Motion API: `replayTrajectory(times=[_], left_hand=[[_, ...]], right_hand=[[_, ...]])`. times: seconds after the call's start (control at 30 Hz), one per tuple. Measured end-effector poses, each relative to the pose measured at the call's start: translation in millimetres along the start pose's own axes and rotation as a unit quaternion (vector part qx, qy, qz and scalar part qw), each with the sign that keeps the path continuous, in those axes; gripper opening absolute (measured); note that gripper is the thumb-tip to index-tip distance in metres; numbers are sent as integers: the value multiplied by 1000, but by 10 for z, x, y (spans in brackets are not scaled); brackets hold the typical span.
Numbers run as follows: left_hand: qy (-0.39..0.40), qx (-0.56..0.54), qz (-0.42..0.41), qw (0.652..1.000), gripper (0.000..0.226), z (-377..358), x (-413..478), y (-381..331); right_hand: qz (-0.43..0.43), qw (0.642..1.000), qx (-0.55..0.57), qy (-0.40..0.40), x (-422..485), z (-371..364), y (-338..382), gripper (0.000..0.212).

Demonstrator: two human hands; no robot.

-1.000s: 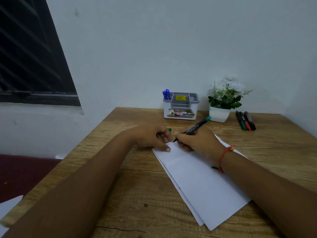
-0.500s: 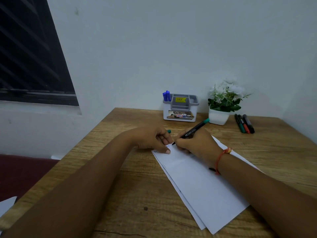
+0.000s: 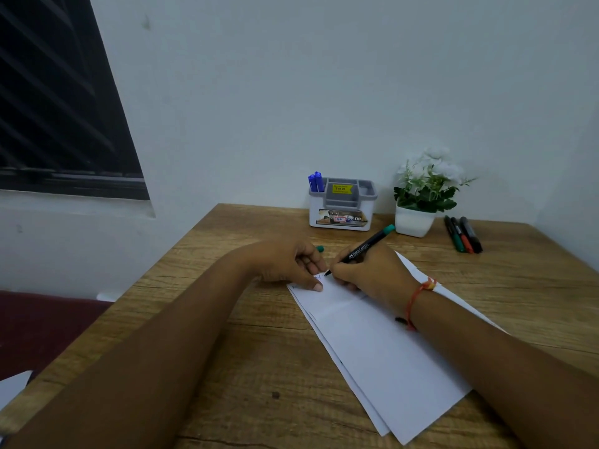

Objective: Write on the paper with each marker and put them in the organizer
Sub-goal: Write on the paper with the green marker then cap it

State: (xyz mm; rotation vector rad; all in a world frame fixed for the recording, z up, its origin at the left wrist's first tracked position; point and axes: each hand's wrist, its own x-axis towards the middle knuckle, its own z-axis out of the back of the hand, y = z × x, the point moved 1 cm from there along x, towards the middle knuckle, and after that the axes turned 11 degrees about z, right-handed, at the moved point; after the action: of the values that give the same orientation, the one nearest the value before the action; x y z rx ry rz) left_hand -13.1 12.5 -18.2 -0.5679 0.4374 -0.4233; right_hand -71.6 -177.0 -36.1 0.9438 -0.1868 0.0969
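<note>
Marker (image 3: 363,249), black-bodied with a green end, slants in my right hand (image 3: 372,273). Fingers and thumb are pinched around its barrel low down. Its tip touches the top left corner of the white paper (image 3: 382,345), where faint writing shows. My left hand (image 3: 285,264) lies just beside, fingers curled around the green cap (image 3: 320,248), 1 fingertip pressing the sheet's corner to the wooden table (image 3: 227,319). To write well, I judge a light, even stroke is best, with that fingertip pinning the page so the stacked sheets do not slide. Further back, against the wall, stands the organizer (image 3: 342,205) with 2 blue markers (image 3: 316,182) upright in its left compartment. 3 more markers (image 3: 463,234) lie beside a potted plant (image 3: 421,196).
</note>
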Motion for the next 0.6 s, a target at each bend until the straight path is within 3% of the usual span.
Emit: replayTrajectory(times=[0.6], left_hand=[[-2, 3, -3, 1000, 45, 11, 19, 9]], right_hand=[[-1, 1000, 8, -9, 40, -3, -24, 22]])
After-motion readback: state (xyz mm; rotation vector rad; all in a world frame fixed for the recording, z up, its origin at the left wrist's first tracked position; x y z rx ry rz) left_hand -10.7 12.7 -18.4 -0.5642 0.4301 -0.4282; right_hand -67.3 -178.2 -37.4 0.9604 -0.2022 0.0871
